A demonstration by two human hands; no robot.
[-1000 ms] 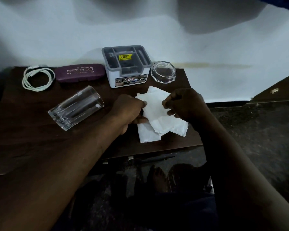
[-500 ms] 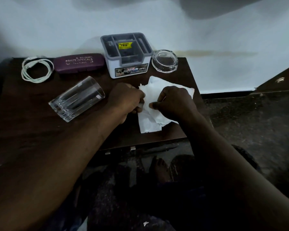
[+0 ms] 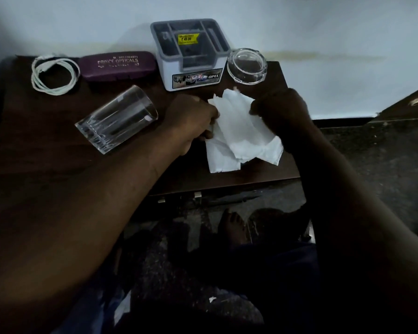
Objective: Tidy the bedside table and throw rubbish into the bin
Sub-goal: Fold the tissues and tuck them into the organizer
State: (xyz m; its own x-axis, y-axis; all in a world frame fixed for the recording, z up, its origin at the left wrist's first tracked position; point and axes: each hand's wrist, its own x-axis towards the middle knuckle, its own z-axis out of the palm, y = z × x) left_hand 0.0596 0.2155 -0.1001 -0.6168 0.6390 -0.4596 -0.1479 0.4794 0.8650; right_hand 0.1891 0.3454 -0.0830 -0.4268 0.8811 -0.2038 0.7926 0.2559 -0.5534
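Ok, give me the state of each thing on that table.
tissues: crumpled, pinched by left hand and right hand
glass: on its side, empty
spectacle case: closed
cable: coiled
organiser box: upright, open-topped
clear dish: resting flat, empty

White tissues [image 3: 241, 133], thin sheets overlapping & creased, lay on dark wood table's [image 3: 58, 169] front-right part; upper edges raised, pinched by left hand [image 3: 191, 116] & right hand [image 3: 284, 109]; lower corners flat.
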